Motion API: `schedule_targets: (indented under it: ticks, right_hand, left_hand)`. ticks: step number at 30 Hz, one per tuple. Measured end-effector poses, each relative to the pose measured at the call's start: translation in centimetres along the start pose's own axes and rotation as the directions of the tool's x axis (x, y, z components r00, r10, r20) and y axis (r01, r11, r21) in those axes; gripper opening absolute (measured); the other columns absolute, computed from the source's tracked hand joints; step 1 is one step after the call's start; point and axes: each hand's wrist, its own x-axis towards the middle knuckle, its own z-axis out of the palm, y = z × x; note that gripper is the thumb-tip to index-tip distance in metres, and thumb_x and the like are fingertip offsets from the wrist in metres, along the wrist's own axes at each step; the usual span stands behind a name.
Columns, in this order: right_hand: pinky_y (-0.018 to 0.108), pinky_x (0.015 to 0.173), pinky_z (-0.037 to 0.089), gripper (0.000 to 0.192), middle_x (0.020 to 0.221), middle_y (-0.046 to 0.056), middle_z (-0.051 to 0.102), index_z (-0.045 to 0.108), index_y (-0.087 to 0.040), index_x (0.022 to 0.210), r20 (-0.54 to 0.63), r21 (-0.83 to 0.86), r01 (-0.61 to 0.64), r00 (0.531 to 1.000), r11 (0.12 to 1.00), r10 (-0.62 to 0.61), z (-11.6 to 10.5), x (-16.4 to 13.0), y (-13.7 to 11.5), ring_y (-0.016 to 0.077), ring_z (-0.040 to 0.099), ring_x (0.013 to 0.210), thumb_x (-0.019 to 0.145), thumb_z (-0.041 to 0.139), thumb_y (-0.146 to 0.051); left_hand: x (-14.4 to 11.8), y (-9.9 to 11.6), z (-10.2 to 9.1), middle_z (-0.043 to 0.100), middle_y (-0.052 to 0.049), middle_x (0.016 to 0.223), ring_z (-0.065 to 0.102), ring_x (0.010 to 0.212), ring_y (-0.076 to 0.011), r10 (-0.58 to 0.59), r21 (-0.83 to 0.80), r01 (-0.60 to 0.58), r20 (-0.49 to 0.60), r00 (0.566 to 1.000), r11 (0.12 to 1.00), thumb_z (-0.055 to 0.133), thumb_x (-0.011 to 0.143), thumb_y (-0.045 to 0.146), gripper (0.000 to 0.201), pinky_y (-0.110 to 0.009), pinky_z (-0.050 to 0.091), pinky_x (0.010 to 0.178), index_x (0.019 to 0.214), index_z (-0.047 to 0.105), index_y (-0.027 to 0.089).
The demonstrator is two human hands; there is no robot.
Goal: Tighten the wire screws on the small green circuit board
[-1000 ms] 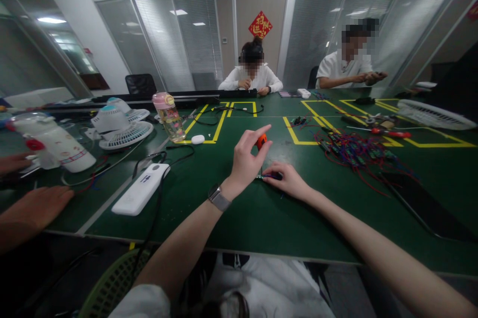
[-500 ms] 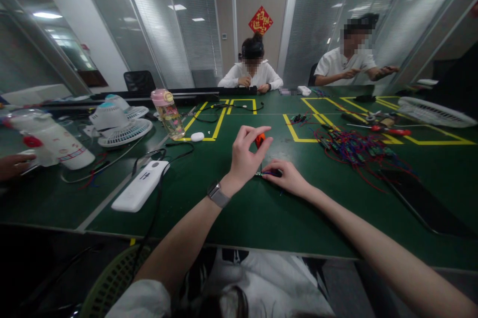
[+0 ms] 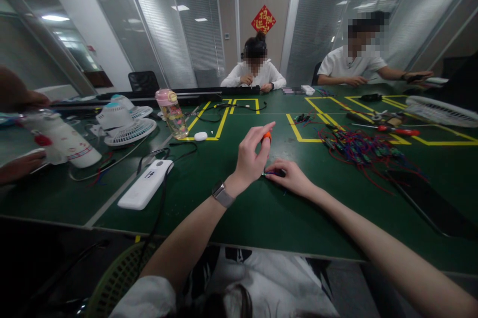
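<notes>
My left hand (image 3: 251,157) grips a screwdriver with an orange handle (image 3: 266,136), held upright with its tip down on the green table (image 3: 261,208). Just right of it, my right hand (image 3: 289,177) lies flat on the table and pins a small dark part (image 3: 276,172) under its fingertips. The screwdriver's tip meets that part; the shaft is mostly hidden by my left fingers. A watch sits on my left wrist.
A tangle of red and blue wired parts (image 3: 358,150) lies to the right, with a red-handled screwdriver (image 3: 396,131) behind it. A white power bank (image 3: 145,184), a pink-capped bottle (image 3: 171,114) and small fans (image 3: 125,124) stand left. Two people sit across; another person's hand (image 3: 18,166) rests far left.
My left fingers have shifted around the orange handle and closed tighter over it. My right hand has stayed on the part. The person at the back right has stretched an arm out sideways.
</notes>
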Motion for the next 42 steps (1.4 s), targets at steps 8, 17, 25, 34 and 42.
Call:
schedule_targets:
  ticks: [8,17,25,34,42]
  right_hand:
    - [0.029,0.068,0.046,0.015,0.079,0.005,0.065,0.074,-0.018,0.089,-0.006,-0.009,-0.008,1.0,1.0,0.008,0.01,0.01,0.0,0.0171,0.059,0.071,0.081,0.065,-0.026]
    - [0.029,0.069,0.046,0.015,0.081,0.005,0.066,0.074,-0.019,0.089,-0.008,-0.018,-0.015,1.0,1.0,0.015,0.01,0.0,-0.07,0.0176,0.06,0.073,0.081,0.065,-0.027]
    - [0.03,0.07,0.047,0.015,0.081,0.005,0.065,0.074,-0.018,0.089,-0.001,-0.01,-0.01,1.0,1.0,0.01,0.07,0.06,0.09,0.018,0.061,0.074,0.081,0.065,-0.028]
    - [0.03,0.07,0.046,0.015,0.081,0.006,0.065,0.074,-0.017,0.089,0.006,-0.016,-0.017,1.0,1.0,0.018,0.07,0.07,0.02,0.0177,0.06,0.074,0.081,0.065,-0.027]
    - [0.03,0.07,0.046,0.015,0.081,0.005,0.065,0.074,-0.018,0.088,0.004,-0.005,-0.024,1.0,1.0,0.024,0.03,0.03,-0.09,0.0176,0.06,0.074,0.081,0.065,-0.028]
  left_hand:
    - [-0.03,0.06,0.19,0.057,-0.003,0.093,0.056,0.084,-0.0138,-0.012,0.066,0.016,-0.051,0.999,0.998,0.054,0.091,0.021,0.022,-0.028,0.048,0.078,0.112,0.062,0.019]
    - [0.02,-0.05,0.07,0.059,-0.003,0.089,0.056,0.086,-0.0152,-0.019,0.115,0.025,-0.054,0.998,0.993,0.055,0.091,0.02,0.024,-0.029,0.046,0.08,0.113,0.061,0.018]
    - [-0.15,-0.06,0.24,0.062,-0.005,0.1,0.058,0.091,-0.0149,-0.027,0.04,0.027,-0.007,1.0,0.999,0.045,0.096,0.019,0.032,-0.03,0.047,0.083,0.127,0.053,0.021]
    - [-0.13,-0.04,0.14,0.06,-0.006,0.103,0.057,0.095,-0.0153,-0.034,0.053,0.035,-0.024,0.999,0.998,0.042,0.096,0.018,0.032,-0.03,0.047,0.086,0.126,0.054,0.02]
    - [-0.15,0.01,0.21,0.059,-0.006,0.105,0.057,0.096,-0.016,-0.031,0.054,0.032,-0.015,0.999,0.998,0.045,0.094,0.017,0.033,-0.031,0.047,0.086,0.125,0.054,0.019]
